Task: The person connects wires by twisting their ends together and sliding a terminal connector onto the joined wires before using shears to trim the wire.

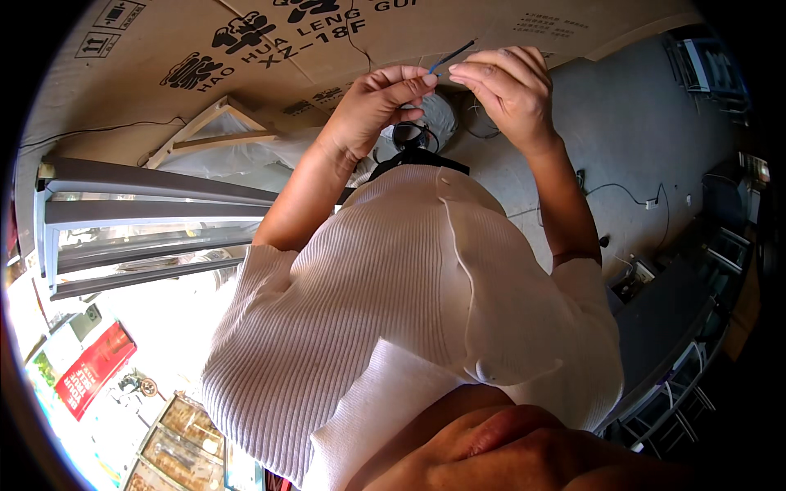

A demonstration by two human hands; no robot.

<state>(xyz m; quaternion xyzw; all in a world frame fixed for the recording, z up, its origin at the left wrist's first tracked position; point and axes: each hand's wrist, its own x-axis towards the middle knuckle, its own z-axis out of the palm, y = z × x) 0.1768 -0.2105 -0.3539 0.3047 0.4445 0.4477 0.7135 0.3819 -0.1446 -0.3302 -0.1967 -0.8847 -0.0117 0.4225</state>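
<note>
Near twelve o'clock, at your left fingertips, sits a thin blue-and-black wire (453,54), its long axis slanting, the dark end pointing to two o'clock. Your left hand (378,96) has its grip pinched on the blue end. Your right hand (514,83) is just beside, fingertips drawn together; you cannot tell whether that grip holds anything. Beyond stands printed cardboard (155,106); toward two o'clock lies grey floor (606,114).

Daylight glare lower left, blown white; brown cardboard sheet (286,80) and smooth grey floor (639,155) dimmer; rim black, edges bowed.
</note>
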